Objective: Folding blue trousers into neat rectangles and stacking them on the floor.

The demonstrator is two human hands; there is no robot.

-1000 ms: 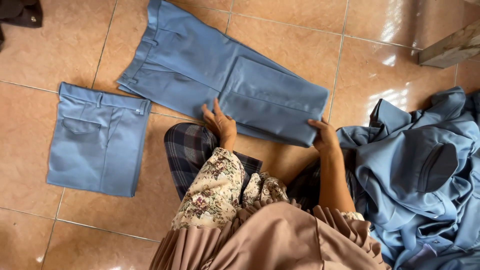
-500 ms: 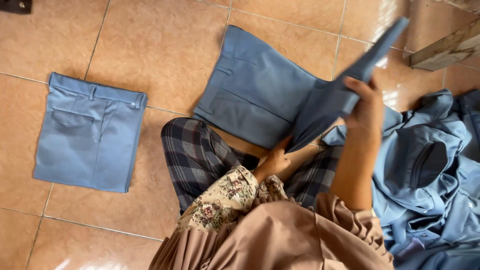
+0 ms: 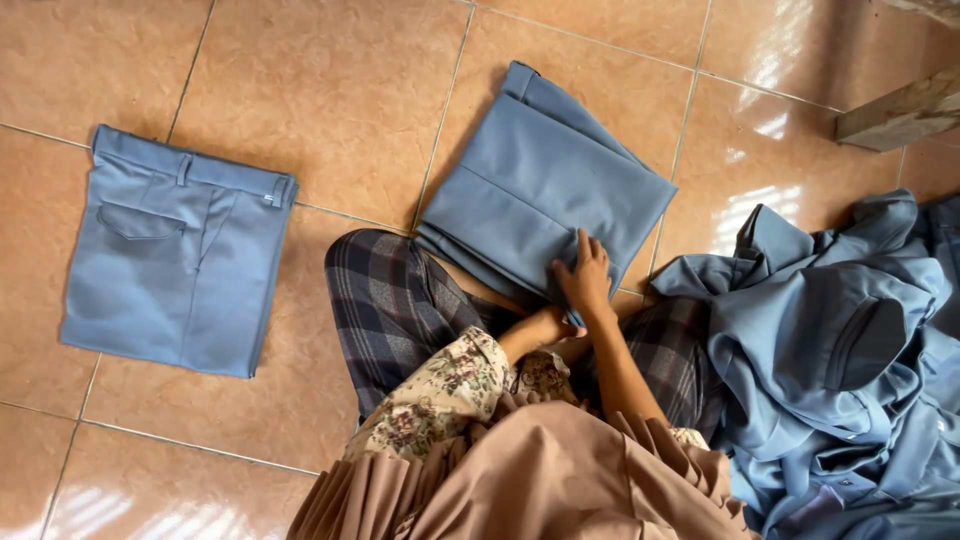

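Observation:
A pair of blue trousers point(image 3: 540, 185) lies folded into a compact rectangle on the tiled floor in front of my knees. My right hand point(image 3: 585, 275) rests flat on its near right corner, fingers spread. My left hand point(image 3: 548, 325) sits just below, at the near edge of the fold. It is partly covered by my right wrist and seems to pinch a bit of the blue cloth. My legs in dark checked fabric point(image 3: 395, 295) lie under both arms.
Another folded pair of blue trousers point(image 3: 180, 260) lies to the left on the floor. A heap of unfolded blue garments point(image 3: 840, 370) fills the right side. A wooden block or furniture foot point(image 3: 900, 115) stands at the upper right.
My right hand has brought the raised half of the trousers down over the rest, and the pair now lies folded smaller. That hand now presses on top. The left hand stayed at the near edge.

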